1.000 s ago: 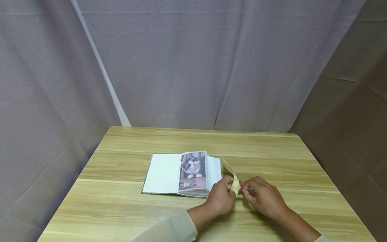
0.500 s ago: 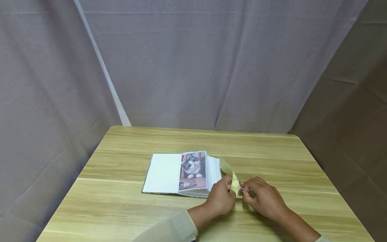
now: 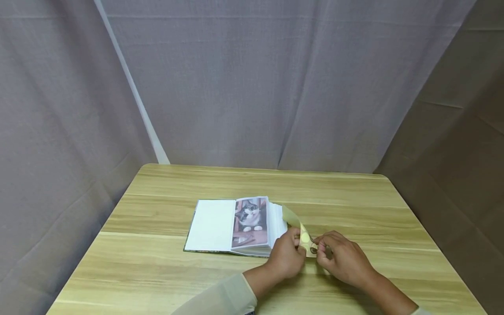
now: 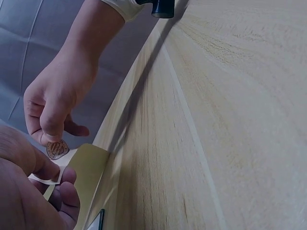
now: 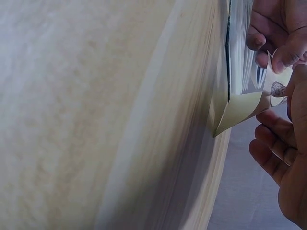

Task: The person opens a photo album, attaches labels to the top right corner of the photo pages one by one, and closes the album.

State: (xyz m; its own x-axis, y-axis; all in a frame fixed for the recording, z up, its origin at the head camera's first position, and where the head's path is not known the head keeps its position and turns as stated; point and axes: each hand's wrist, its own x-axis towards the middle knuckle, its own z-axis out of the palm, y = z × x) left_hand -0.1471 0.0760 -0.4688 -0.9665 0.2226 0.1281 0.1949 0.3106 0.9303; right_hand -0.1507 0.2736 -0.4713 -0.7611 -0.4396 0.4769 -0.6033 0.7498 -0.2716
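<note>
Free end of the yellow strip (image 3: 304, 232) has swung leftward since the earlier frame, baring more of its broad face and covering part of the page edges of the album (image 3: 211, 225) in the head view; left hand (image 3: 286, 258) and right hand (image 3: 346, 258) stay nearly where they were. Strip is held between the two hands, just right of the album. At its near end, a brown round sticker (image 4: 57, 150), printed, apparently lifted at the rim. How much of it clings to the backing I cannot tell (fingers hide part of it in both wrist views). A pale round patch (image 3: 305, 237) shows farther up.

Left hand pinches the strip between thumb and fingers. Right hand pinches the sticker's edge, thumb against forefinger.

Step in hand, as I judge it: peeling. Best done with the left pinch firm and close to the sticker, backing bent away from it, the pull slow and even so the paper neither creases nor tears. Grip only the rim, sparing the adhesive. Loose tail wants watching; it could catch the pages.

Outward: album lies spread on the wooden table (image 3: 130, 271), cat photo (image 3: 252, 221) uppermost on its page block. Grey curtain (image 3: 212, 87) behind.
</note>
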